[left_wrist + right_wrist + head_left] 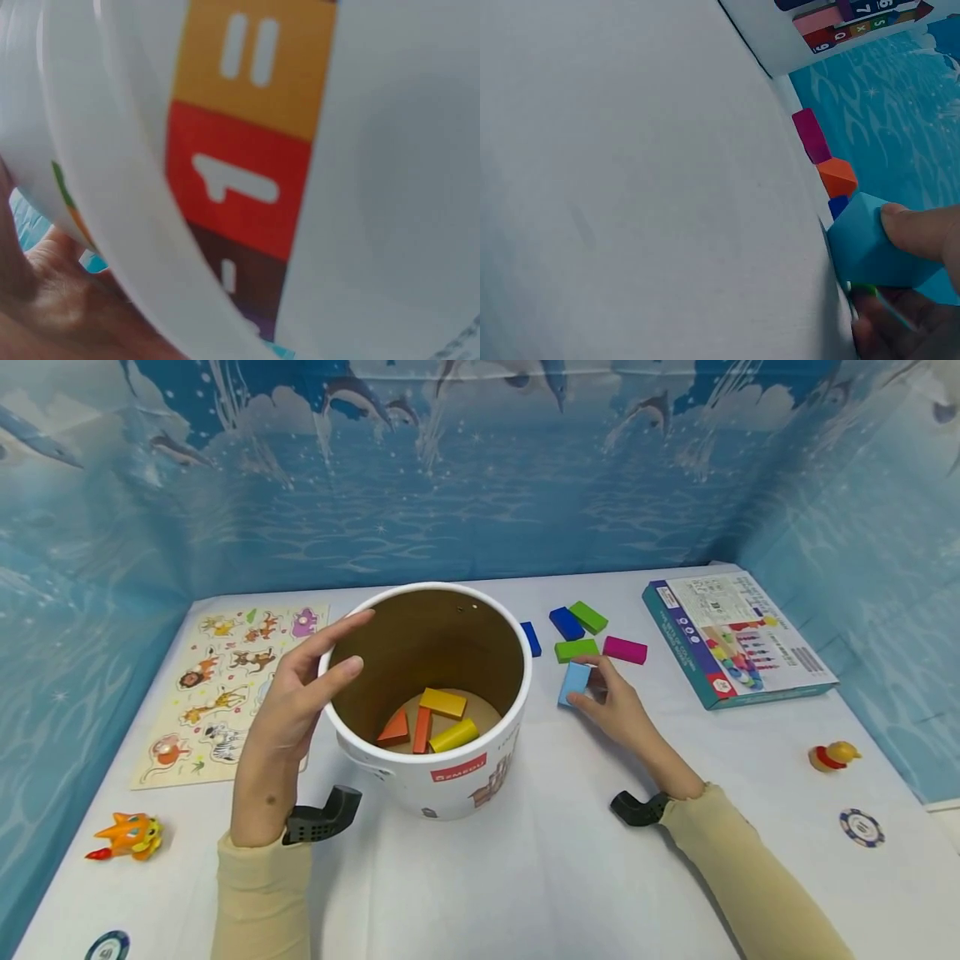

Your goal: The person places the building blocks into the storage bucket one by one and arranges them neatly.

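A white bucket (438,789) with a brown inside stands in the middle of the table. My left hand (296,710) rests against its left rim, fingers and thumb fairly straight and reaching over the opening. Printed numbers on the bucket wall (405,187) fill the left wrist view. Inside lie a yellow block (443,702), a yellow cylinder (454,736), a red-orange bar (422,730) and an orange triangular block (394,728). To the right of the bucket, my right hand (613,703) pinches a light blue block (574,684) between thumb and fingers.
Beyond the right hand lie green blocks (576,650), blue blocks (567,623) and a magenta block (626,650). A boxed set (738,639) is at the back right, a small duck figure (834,756) nearer. An animal puzzle board (168,727) and an orange toy (129,836) lie left.
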Demonstrator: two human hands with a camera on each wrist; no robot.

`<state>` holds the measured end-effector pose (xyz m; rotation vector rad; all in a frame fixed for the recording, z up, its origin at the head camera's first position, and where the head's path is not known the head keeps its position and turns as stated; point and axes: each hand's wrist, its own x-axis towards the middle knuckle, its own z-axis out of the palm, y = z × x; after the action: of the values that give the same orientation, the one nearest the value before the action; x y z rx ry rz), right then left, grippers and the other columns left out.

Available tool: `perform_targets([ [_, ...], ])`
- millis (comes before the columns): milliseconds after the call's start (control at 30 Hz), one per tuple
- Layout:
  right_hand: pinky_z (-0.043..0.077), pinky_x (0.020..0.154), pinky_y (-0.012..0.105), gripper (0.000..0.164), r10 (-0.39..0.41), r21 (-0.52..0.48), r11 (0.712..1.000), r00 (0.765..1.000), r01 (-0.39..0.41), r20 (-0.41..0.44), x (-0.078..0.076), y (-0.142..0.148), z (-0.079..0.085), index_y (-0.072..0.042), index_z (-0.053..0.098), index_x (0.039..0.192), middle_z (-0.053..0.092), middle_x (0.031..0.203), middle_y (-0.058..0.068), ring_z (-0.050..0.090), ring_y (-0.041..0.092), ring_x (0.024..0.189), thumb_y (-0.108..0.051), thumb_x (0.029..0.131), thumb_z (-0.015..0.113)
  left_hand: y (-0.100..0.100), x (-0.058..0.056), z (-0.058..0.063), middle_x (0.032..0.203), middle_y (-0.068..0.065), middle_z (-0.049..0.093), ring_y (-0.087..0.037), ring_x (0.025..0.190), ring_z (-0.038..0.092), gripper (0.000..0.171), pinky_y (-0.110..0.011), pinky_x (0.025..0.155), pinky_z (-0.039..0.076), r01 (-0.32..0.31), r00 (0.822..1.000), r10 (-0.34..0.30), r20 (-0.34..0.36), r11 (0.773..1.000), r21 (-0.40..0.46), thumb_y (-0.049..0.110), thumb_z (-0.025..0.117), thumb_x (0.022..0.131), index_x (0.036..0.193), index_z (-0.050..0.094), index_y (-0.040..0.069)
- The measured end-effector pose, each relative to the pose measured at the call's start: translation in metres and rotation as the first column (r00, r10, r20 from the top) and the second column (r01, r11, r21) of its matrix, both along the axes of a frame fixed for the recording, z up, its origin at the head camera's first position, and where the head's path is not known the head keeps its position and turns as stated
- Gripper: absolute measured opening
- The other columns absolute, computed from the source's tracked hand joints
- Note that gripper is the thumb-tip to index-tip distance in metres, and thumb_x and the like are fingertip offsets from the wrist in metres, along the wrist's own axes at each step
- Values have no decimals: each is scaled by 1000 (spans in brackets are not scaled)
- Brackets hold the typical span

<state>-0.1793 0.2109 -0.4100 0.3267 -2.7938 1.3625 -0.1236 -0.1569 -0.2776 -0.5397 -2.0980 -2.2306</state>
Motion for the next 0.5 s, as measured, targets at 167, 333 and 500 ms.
perform_targets([
  [167,48,80,39,46,48,-166,985,996,-36,73,-3,-3,15,-11,42,128,49,115,17,54,28,94,-14,86,58,0,0,0,133,-5,42,-18,125,28,42,-47,101,19,-3,1000,3,6,1000,-2,1,51,84,125,51,8],
  [333,50,75,28,43,106,-359,931,991,-70,83,0,-18,77,-14,43,129,48,112,13,54,23,91,-22,88,54,1,0,0,133,-5,41,-18,124,29,42,-47,101,20,2,1000,-1,10,1000,-4,1,50,84,125,51,8],
  [500,49,78,28,37,269,-597,773,963,-216,0,4,-44,159,-15,47,124,44,115,15,49,27,98,-17,88,53,1,0,1,133,-6,41,-19,124,29,42,-48,101,19,-2,1000,2,13,1000,-6,2,50,84,125,52,9],
])
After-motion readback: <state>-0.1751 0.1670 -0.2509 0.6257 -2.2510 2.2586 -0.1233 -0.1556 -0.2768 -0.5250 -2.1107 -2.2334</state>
